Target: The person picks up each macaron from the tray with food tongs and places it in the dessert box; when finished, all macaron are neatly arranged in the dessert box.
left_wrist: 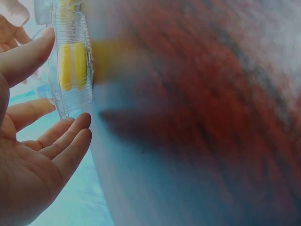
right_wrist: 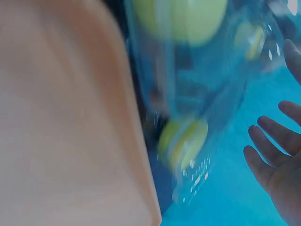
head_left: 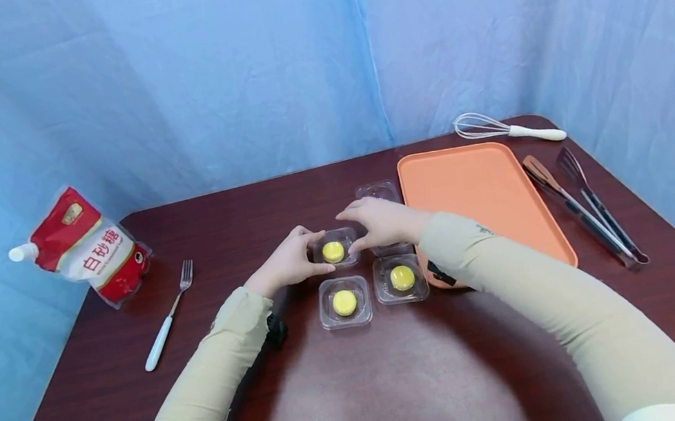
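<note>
My left hand holds a small clear plastic box by its left side, thumb near the front corner and index finger near the back one. Inside lies a yellow macaron; its two layers show in the left wrist view. On the box's other side is my right hand, fingers spread and the thumb close to the box's right edge. Two more clear boxes, a front-left one and a front-right one, each hold a yellow macaron. Further boxes, one at the back, are partly hidden by my right hand.
An orange tray lies to the right, close beside the boxes. Beyond it are a whisk, tongs and a second dark-tipped pair of tongs. On the left are a fork and a red-and-white sugar pouch.
</note>
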The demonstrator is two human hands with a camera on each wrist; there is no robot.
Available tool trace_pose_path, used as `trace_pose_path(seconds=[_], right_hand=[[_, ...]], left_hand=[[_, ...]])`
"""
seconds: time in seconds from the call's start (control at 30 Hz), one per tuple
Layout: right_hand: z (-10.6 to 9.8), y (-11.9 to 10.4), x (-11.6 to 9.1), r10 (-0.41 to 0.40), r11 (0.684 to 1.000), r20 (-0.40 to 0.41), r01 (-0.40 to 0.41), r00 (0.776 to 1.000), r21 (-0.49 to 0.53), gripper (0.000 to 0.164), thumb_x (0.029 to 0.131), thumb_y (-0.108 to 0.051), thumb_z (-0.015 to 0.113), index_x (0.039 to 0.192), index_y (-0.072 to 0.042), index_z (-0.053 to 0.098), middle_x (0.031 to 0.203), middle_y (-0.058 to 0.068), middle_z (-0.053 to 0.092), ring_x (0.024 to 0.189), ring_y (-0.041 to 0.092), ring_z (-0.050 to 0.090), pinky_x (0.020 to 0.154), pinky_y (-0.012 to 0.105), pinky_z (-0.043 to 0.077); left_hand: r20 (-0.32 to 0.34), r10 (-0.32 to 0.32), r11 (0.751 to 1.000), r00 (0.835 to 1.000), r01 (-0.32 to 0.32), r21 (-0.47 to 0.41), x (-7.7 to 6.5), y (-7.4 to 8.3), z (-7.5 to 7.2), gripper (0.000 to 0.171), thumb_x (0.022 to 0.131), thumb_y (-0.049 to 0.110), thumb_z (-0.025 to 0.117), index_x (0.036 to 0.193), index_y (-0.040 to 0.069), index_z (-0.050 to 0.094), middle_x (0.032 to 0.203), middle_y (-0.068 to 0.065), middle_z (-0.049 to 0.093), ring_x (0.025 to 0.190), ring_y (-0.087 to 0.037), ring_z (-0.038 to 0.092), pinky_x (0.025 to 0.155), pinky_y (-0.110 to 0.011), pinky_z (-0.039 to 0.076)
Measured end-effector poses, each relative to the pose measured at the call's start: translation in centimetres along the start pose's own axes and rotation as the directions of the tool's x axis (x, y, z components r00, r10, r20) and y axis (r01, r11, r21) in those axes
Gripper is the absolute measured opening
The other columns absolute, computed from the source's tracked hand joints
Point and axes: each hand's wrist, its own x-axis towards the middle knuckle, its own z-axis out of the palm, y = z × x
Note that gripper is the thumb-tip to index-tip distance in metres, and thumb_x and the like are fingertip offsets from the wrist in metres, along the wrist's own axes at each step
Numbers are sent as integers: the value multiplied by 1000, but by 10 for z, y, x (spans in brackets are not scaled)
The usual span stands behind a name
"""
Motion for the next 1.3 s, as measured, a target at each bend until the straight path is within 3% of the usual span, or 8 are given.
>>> trace_pose_path(seconds=[0.4,1.0,1.3], right_hand=[[-18,39,-20,61,998,-145,-62,988,-4,59,85,-30,70,131,2,52,132,22,53,126,37,45,107,49,34],[-9,85,-27,144,989,-209,-148,967,0,52,83,-18,71,127,5,55,123,23,58,120,42,47,104,52,35],[-4,93,-28,94,995,-232,-101,968,-20,46,79,-7,73,121,4,60,120,23,60,116,41,50,104,51,36]], left_hand=[[-16,5,1000,1000,-5,-12,-1,-1,2,73,81,26,76,141,3,43,117,-15,47,90,-21,49,74,-31,42],[-27,16,1000,1000,-17,-22,-3,0,3,72,81,24,76,141,1,42,116,-16,47,101,-25,52,77,-32,43],[-23,5,999,1000,-6,-36,-4,0,3,73,82,25,75,142,3,41,117,-15,46,97,-23,50,76,-32,42]])
